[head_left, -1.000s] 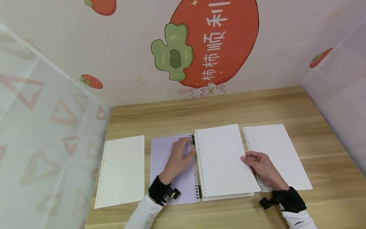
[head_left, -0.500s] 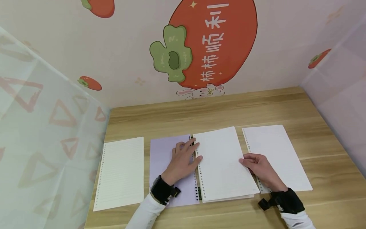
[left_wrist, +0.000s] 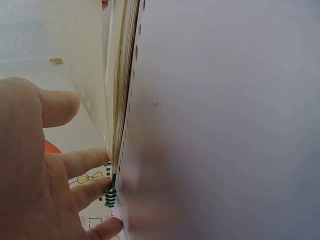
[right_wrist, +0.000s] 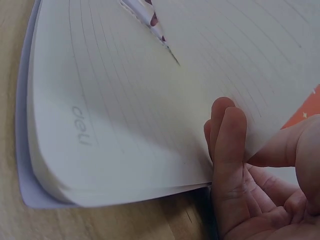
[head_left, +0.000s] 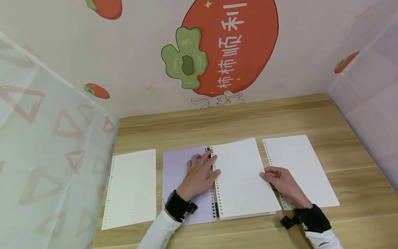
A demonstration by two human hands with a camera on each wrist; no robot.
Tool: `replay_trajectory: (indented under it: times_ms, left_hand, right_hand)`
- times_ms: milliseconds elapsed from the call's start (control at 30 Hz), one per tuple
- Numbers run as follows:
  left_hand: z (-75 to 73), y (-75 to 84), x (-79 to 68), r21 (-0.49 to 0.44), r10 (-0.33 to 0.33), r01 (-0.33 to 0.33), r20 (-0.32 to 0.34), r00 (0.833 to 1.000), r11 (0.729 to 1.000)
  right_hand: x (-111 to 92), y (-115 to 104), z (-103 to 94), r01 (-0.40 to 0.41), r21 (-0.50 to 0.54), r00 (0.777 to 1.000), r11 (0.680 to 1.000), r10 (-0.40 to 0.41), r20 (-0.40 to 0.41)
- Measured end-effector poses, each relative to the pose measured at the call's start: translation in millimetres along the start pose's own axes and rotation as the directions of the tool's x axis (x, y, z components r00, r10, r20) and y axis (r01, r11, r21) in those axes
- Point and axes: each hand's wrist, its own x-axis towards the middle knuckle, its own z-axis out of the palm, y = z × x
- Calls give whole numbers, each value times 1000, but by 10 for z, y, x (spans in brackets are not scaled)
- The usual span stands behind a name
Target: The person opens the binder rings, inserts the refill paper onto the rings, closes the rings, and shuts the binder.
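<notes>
An open loose-leaf notebook lies on the wooden table, its purple cover (head_left: 174, 166) to the left and its white pages to the right. Dark green binder rings (left_wrist: 110, 198) show at the spine in the left wrist view. Over the pages, a white punched sheet (head_left: 242, 186) is slightly raised along its right side. My right hand (head_left: 284, 181) pinches that sheet's right edge between thumb and fingers. Spread across the cover, my left hand (head_left: 197, 176) touches the sheet's punched left edge near the rings with extended fingertips. Whether the holes sit on the rings cannot be told.
To the left lies a loose cream ruled sheet (head_left: 130, 190) with punched holes. Another white punched sheet (head_left: 303, 169) lies at the right, partly under my right hand. A patterned wall (head_left: 140, 69) rises behind the table (head_left: 236, 119), with side screens left and right.
My left hand has moved right from the rings onto the sheet's punched edge. The sheet has come slightly down and left, still pinched by my right hand.
</notes>
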Motion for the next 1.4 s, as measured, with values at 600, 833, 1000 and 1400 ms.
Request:
replay_trajectory:
  times_ms: [600, 833, 1000, 1400]
  left_hand:
    - [-24, 50, -62, 15, 10, -9, -13, 1000, 1000]
    - [-39, 167, -254, -8, 83, -83, 27, 996, 997]
    - [-47, 254, -407, -9, 181, -181, 95, 979, 983]
    - [-42, 283, -580, 26, 280, -289, 182, 943, 957]
  right_hand:
    - [-25, -28, 24, -4, -51, 1000, 999, 3, -19]
    - [-21, -30, 21, 10, -97, 1000, 995, -12, -19]
    - [-19, -31, 33, 30, -145, 999, 989, -36, -38]
    - [-35, -35, -2, 76, -270, 994, 960, -94, -54]
